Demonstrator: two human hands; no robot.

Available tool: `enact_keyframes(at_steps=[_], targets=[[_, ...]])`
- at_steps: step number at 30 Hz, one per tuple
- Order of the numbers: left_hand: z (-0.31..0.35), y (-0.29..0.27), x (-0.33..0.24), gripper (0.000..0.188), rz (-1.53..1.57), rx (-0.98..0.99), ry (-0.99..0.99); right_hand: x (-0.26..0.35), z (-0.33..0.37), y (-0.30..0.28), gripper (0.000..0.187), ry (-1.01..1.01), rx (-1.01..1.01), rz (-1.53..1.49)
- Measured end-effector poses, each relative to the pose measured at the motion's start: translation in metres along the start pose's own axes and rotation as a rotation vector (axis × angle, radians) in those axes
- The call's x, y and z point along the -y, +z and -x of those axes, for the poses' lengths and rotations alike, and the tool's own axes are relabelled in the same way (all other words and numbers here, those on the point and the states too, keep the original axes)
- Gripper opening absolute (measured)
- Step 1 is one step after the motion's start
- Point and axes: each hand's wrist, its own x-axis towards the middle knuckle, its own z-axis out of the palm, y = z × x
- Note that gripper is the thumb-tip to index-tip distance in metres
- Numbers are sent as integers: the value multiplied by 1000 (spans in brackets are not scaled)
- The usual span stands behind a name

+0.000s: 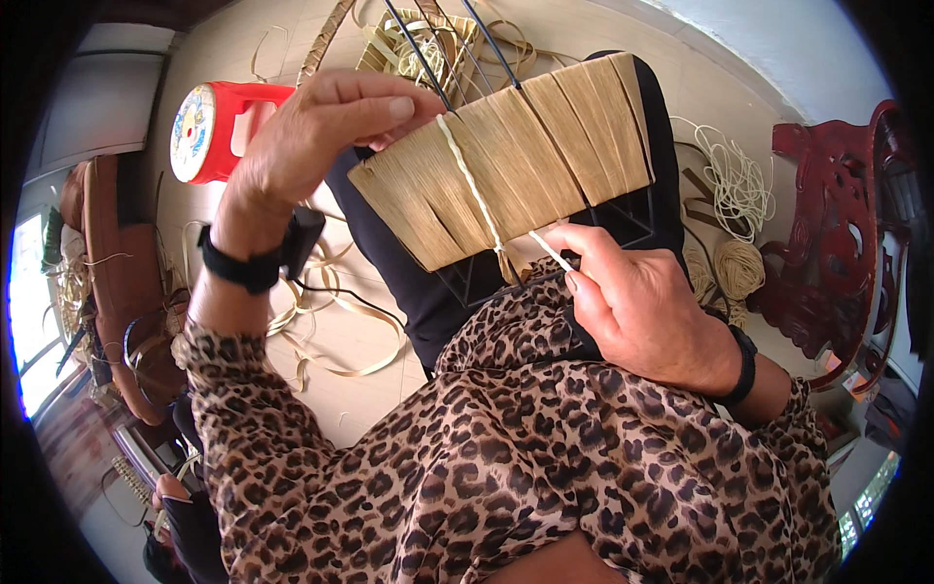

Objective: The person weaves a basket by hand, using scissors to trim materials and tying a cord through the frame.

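Across my dark-trousered lap lies a black wire frame wrapped with wide, flat tan strips (545, 146) that form a slatted panel. A pale twisted cord (469, 185) runs across the panel from its far edge to its near edge. My left hand (341, 122) is at the panel's far edge, thumb against the fingers. Some of its fingertips are hidden, and anything they pinch cannot be made out. Below the near edge, my right hand (637, 302) pinches a thin white strand (551, 250) between thumb and forefinger; its other end reaches the panel's edge.
A red stool (224, 131) with a printed top stands at far left. Beyond the panel sits a basket (375, 49) with coiled strands. Loose strips (341, 360) lie on the floor at left; cord bundles (739, 268) and dark red carved furniture (827, 224) are at right.
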Motion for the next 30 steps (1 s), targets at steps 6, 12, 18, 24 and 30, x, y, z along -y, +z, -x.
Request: enact_keyframes(at_steps=[6,12,18,24,30], targets=[[23,43,-5,25,-107,-344,3,-7,3,5,33,-32,56,124],[19,51,10,23,-141,-461,-4,-9,1,8,32,-102,84,157],[11,49,15,22,-167,-457,116,-7,-7,4,33,-104,187,156],[7,48,14,21,-134,-450,11,-11,-8,0,27,-139,221,126],[5,45,16,22,-120,-429,42,-8,-9,-4,26,-124,259,75]])
